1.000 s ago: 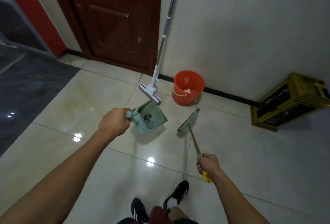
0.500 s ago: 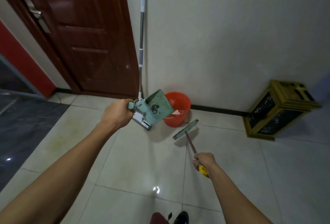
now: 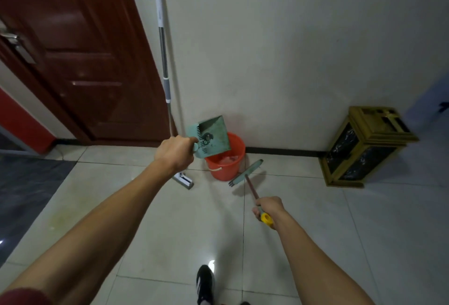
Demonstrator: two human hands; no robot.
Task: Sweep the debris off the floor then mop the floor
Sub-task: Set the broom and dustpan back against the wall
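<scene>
My left hand grips the handle of a green dustpan, held up and tilted over the orange bucket by the wall. My right hand grips a short broom by its thin handle, near the yellow end cap; the green brush head hangs just above the tiles to the right of the bucket. A white mop leans against the wall beside the door, its flat head on the floor left of the bucket, partly hidden by my left hand.
A dark red door fills the upper left. A gold-framed black box stands against the wall at the right. Pale glossy tiles cover the floor, with a dark mat at the left. My black shoe shows at the bottom.
I have stepped closer to the wall and the view has tilted up. The dustpan has risen from floor level to above the bucket's rim. The broom head has come near the bucket.
</scene>
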